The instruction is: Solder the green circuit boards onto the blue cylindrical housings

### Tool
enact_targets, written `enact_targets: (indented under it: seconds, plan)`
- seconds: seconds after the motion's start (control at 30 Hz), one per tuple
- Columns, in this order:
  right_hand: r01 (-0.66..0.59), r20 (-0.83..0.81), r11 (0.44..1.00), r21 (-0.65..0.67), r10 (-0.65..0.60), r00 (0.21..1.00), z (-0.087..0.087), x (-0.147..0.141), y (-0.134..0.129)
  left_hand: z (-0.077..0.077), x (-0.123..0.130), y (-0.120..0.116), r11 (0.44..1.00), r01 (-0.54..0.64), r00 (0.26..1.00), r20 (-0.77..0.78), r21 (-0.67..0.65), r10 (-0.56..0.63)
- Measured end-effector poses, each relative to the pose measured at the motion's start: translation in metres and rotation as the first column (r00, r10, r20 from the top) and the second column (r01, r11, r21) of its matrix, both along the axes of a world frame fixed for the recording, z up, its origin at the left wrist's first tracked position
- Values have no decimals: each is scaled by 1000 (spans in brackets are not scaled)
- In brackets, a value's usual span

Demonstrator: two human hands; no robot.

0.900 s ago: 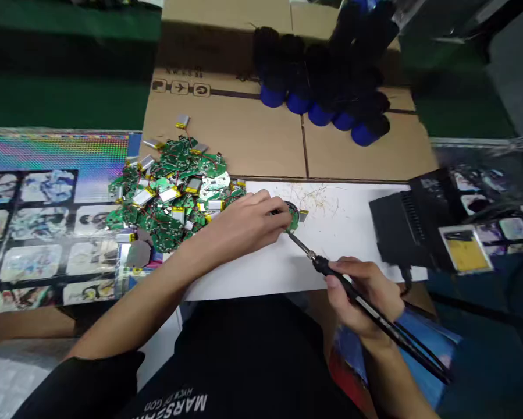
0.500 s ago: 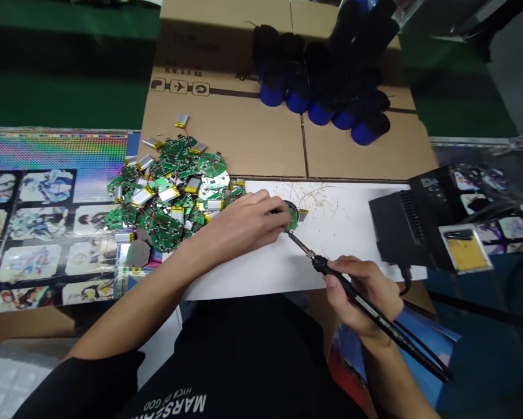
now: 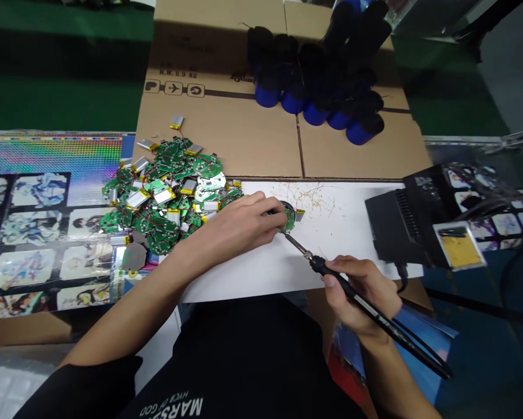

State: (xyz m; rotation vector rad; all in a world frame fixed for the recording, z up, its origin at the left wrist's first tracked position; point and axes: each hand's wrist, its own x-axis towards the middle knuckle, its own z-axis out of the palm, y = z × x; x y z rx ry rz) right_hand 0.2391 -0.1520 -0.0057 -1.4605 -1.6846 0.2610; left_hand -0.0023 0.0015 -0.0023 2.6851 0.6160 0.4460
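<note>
A person sat at a bench working with both bare hands. Across the last moments very little changed: both hands kept nearly the same pose, and the iron's tip stayed at the board, while the whole view drifted slightly toward the left.

The left hand (image 3: 239, 224) reached in from the near left, its fingers pressed together and pinching a round green circuit board (image 3: 290, 218) by its left edge. That board sat toward the middle of a white sheet (image 3: 252, 273), with a small silver-and-yellow battery (image 3: 300, 215) just to its right. The right hand (image 3: 361, 297) gripped a black soldering iron (image 3: 352, 291) like a pen, pinched between thumb and fingers, its metal tip angled up to the left and touching or just beside the board's near edge; the exact contact was hidden.

Fine wire scraps (image 3: 309, 196) lay on the sheet's far part. To the left sat a heap of green boards and wired batteries (image 3: 169, 203) on a printed holographic mat (image 3: 52, 157). To the right stood a black soldering station (image 3: 401, 221) with a yellow sponge tray (image 3: 459, 247). Beyond lay flattened cardboard (image 3: 226, 134) bearing blue-ended black cylinders (image 3: 294, 103).
</note>
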Motion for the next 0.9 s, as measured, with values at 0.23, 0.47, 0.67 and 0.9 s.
enact_targets:
  seconds: [0.23, 0.47, 0.67, 0.9]
  plan:
    - [147, -101, 985, 94, -137, 985, -9, 16, -6, 0, 0, 0, 1000, 0, 1000, -9, -5, 0]
    - [299, -190, 950, 86, -279, 941, -24, 28, -14, -1, 1, 0, 1000, -10, 1000, -11, 5, 10]
    - [353, -203, 934, 60, -335, 920, -25, 32, -17, -2, 1, 0, 1000, -10, 1000, 1, -2, 10]
    - [388, -209, 921, 34, -373, 904, -28, 37, -19, -1, 0, 0, 1000, -11, 999, 39, -15, 12]
